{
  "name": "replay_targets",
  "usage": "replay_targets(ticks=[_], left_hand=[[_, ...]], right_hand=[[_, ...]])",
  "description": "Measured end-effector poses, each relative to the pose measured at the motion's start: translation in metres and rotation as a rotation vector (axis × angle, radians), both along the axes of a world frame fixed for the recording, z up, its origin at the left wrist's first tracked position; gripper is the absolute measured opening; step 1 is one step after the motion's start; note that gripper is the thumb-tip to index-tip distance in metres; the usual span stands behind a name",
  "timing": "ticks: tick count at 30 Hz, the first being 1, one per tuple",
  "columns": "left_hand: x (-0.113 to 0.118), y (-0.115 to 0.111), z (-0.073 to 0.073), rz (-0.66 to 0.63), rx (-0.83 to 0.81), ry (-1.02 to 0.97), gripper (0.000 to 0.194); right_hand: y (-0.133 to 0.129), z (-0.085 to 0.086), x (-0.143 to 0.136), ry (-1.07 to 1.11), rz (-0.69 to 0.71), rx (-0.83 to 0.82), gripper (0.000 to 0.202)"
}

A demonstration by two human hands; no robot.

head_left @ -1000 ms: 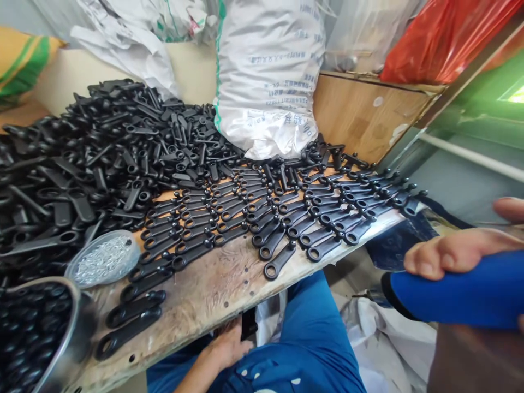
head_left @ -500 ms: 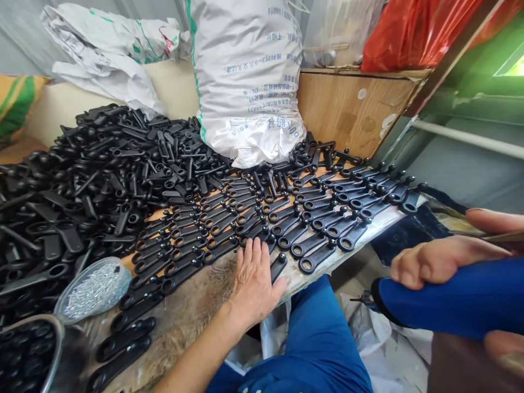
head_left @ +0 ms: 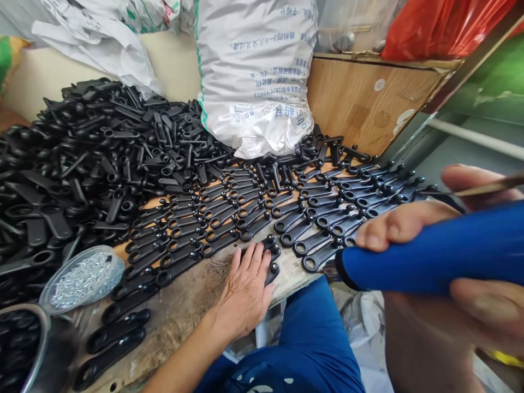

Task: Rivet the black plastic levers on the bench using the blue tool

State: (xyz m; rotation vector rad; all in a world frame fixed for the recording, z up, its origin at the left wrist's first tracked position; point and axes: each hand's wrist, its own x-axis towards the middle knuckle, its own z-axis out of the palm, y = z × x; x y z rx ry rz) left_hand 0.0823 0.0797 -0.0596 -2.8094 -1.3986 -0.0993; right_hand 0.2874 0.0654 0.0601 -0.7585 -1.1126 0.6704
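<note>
The left hand [head_left: 245,286] lies flat and open on the wooden bench [head_left: 192,305], palm down, and it grips nothing; its fingertips [head_left: 262,256] touch two short black pieces [head_left: 271,256] that lie at the near end of the ordered rows. These two pieces are directly ahead of the fingers and a little to the right side of them. Their long axis goes from the near edge of the bench up and to the right, the same slant as the rows of black handles [head_left: 229,218] behind them, each handle with its ring end turned toward the person. The right hand [head_left: 413,224] is closed around a thick blue handle of a tool [head_left: 434,251], which it holds in the air, off the right end of the bench and above the blue trousers. It is close to the right end of the rows, but it does not touch any of them. So the left hand is clearly the nearer one to the two short pieces. A loose heap of the same handles [head_left: 82,153] fills the far left of the bench, and a clear lid with small metal pins [head_left: 82,275] lies at the left
</note>
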Motion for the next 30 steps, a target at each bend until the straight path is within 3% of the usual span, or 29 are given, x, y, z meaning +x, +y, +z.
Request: replay_targets(ticks=[4, 10, 21, 27, 30], left_hand=[[0.001, 0.0, -0.001, 0.0, -0.02, -0.029, 0.054], [0.011, 0.002, 0.002, 0.043, -0.039, -0.092, 0.065], [0.024, -0.001, -0.003, 0.109, -0.083, -0.118, 0.078], [0.023, 0.001, -0.006, 0.088, -0.055, -0.12, 0.08], [0.024, 0.001, -0.006, 0.088, -0.051, -0.113, 0.082]], right_hand=[[0.026, -0.004, -0.023, 0.121, 0.111, 0.018, 0.06], [0.053, -0.025, -0.04, 0.092, 0.129, 0.082, 0.038], [0.052, -0.023, -0.036, 0.049, 0.094, 0.017, 0.041], [0.057, -0.026, -0.035, 0.023, 0.096, 0.016, 0.058], [0.059, -0.029, -0.036, 0.002, 0.102, 0.021, 0.046]])
